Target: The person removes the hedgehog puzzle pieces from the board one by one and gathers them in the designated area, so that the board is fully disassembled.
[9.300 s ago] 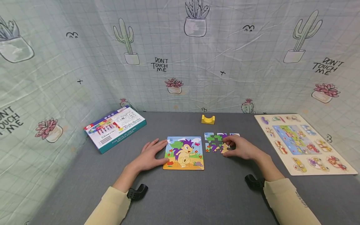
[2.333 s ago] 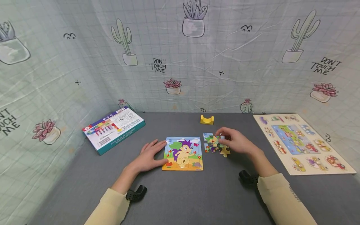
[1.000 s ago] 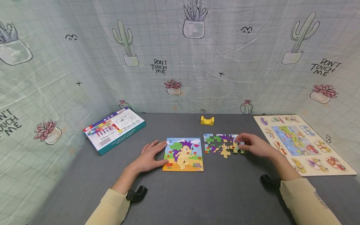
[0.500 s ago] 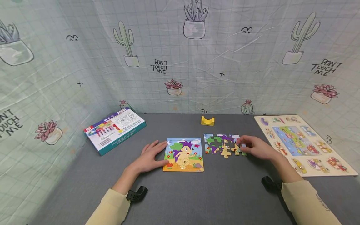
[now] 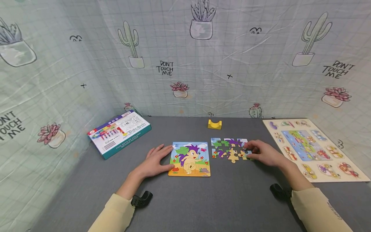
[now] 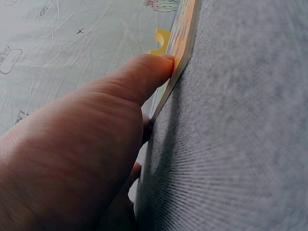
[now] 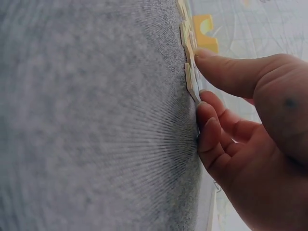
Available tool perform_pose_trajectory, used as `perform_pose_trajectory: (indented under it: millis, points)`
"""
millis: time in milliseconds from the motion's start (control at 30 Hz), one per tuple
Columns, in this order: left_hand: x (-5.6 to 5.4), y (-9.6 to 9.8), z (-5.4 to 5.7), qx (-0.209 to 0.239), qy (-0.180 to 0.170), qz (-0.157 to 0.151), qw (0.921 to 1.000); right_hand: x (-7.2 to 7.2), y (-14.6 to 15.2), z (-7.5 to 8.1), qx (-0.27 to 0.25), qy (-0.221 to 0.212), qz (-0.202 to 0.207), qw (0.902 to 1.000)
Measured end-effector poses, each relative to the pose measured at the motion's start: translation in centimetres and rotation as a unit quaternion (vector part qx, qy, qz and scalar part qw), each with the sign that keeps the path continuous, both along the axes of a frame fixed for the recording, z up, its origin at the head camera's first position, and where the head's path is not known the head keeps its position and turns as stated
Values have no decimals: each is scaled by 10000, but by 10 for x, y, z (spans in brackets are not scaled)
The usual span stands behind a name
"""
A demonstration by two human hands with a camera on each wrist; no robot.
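Observation:
My left hand (image 5: 152, 164) lies with its fingers spread along the left edge of a square hedgehog picture puzzle (image 5: 189, 159). Its thumb rests on the puzzle's lower left corner, seen close up in the left wrist view. To the right of it lie jigsaw pieces (image 5: 233, 155) with a similar hedgehog picture, in two rows. At the right end of the lower row, my right hand (image 5: 262, 154) has its thumb and curled fingers on a jigsaw piece (image 5: 248, 155). In the right wrist view the thumb (image 7: 224, 70) presses along the row's edge; the fingers partly hide the end piece.
A small yellow arched block (image 5: 214, 125) stands behind the pieces. A flat toy box (image 5: 119, 133) lies at the back left. A large wooden peg puzzle board (image 5: 349, 179) occupies the right side, close to the right forearm. A patterned cloth (image 5: 200, 77) hangs behind the grey tabletop.
The right hand has carried a jigsaw piece from above the rows to the lower row's right end, where it now makes small adjustments. The left hand has stayed in place.

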State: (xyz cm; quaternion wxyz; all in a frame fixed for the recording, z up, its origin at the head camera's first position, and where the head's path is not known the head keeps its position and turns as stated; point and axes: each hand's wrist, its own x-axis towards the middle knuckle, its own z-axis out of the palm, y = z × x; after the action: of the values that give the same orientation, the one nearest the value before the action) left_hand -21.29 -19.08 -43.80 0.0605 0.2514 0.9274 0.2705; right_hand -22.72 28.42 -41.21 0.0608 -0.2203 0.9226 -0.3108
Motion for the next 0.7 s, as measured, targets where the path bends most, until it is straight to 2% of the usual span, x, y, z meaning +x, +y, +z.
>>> perform_pose_trajectory:
  millis: [700]
  points:
    - [1, 1, 1, -2, 33, 22, 10000, 5, 4, 2, 51, -66, -11, 10000]
